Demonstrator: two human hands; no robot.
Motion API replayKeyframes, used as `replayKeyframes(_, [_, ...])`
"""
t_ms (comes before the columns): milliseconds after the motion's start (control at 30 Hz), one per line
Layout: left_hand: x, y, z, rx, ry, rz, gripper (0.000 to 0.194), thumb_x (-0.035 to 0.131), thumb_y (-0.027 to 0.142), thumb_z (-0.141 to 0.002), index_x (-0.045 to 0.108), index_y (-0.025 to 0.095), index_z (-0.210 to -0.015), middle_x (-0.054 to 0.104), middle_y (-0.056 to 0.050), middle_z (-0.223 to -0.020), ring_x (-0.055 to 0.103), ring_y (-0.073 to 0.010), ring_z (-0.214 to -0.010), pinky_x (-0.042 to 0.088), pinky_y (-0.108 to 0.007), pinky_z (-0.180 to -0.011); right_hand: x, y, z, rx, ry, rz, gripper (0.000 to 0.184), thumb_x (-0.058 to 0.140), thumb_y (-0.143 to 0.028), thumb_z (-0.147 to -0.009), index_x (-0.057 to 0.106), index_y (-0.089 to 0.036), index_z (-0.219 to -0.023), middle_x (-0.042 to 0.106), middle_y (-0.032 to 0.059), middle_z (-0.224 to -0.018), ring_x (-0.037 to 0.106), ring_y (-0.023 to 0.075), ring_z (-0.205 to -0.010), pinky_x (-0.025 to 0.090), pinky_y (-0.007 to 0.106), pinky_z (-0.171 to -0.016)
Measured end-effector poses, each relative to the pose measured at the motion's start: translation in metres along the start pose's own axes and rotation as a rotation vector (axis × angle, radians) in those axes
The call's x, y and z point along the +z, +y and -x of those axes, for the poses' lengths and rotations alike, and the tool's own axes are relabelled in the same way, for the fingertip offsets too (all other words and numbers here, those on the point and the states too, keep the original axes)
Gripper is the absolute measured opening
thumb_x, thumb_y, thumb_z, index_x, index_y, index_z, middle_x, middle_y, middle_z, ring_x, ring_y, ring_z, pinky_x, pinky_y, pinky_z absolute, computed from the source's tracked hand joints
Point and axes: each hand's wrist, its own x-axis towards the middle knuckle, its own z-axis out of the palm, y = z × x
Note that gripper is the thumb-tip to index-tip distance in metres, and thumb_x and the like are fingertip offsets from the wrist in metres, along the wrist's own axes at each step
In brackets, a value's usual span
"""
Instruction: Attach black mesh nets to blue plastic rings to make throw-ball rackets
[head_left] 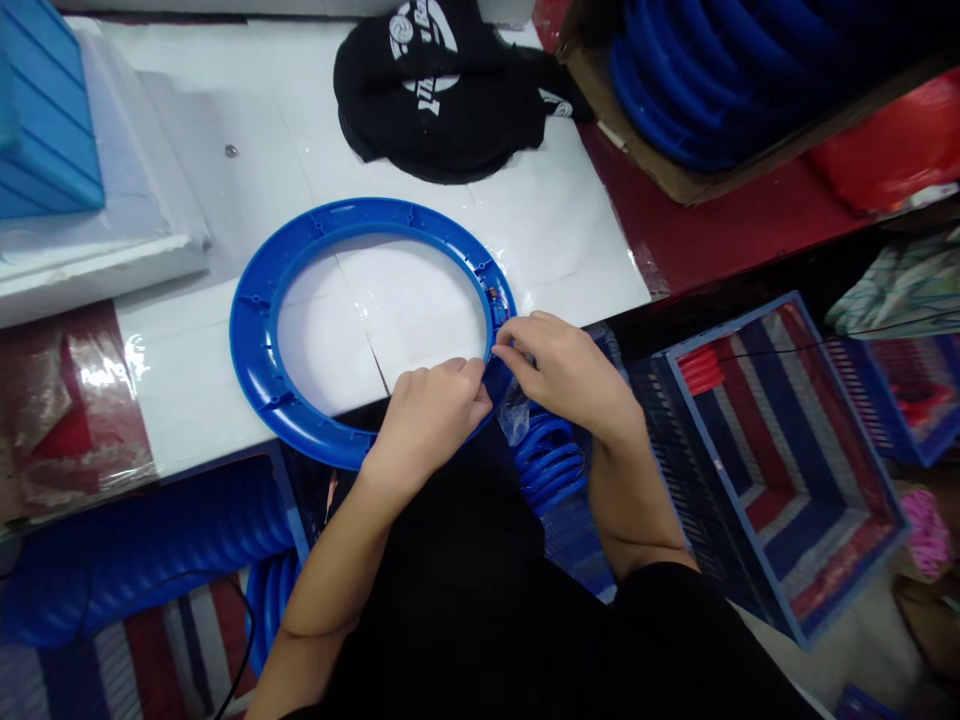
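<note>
A blue plastic ring (255, 330) lies with its hollow, ribbed side up, its near edge reaching over the table's front edge. My left hand (435, 405) is closed at the ring's near right rim; what its fingers pinch is hidden. Just beside it, my right hand (551, 360) pinches at the right inner edge of the ring, and anything between thumb and forefinger is too small to name. A small electronic part with thin wires (493, 295) sits in the ring's channel, just beyond my right fingertips.
Folded black fabric with white print (442, 110) lies at the back of the white table (562, 220). A cardboard box (697, 185) of blue rings stands back right. A blue bin (52, 120) rests on white foam at left. Striped-lined crate (795, 450) and stacked blue rings (150, 550) are below.
</note>
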Motion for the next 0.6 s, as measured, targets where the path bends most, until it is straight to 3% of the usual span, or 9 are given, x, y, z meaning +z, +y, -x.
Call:
replayKeyframes(233, [0.000,-0.001,0.000,0.023,-0.003,0.000,0.025,0.049,0.019,-0.103,0.073,0.018,-0.112,0.079,-0.011,-0.100,0.077,-0.0302,-0.086,0.051,-0.036,-0.074,0.000,0.012,0.009,-0.013,0.063,-0.290,0.009,0.063,-0.026,-0.102,0.069,-0.023,-0.095,0.067,0.0018,-0.083,0.060,0.0195,-0.076,0.049,0.034,-0.074])
replayKeyframes(500, [0.008,-0.004,0.005,0.120,0.097,-0.090,0.028,0.044,0.019,-0.107,0.069,0.021,-0.121,0.075,-0.010,-0.105,0.077,-0.0281,-0.081,0.049,-0.034,-0.062,-0.008,0.007,-0.008,-0.121,-0.046,-0.055,0.023,0.054,-0.018,-0.104,0.074,-0.020,-0.092,0.074,0.0088,-0.094,0.064,0.0256,-0.094,0.050,0.040,-0.088])
replayKeyframes(600, [0.009,-0.006,0.007,0.199,0.080,-0.142,0.032,0.041,0.020,-0.111,0.066,0.021,-0.130,0.073,-0.011,-0.112,0.076,-0.0255,-0.079,0.051,-0.033,-0.061,-0.016,0.012,-0.023,-0.145,-0.150,-0.066,0.024,0.059,-0.016,-0.100,0.076,-0.021,-0.085,0.074,0.0062,-0.092,0.065,0.0233,-0.091,0.050,0.039,-0.087])
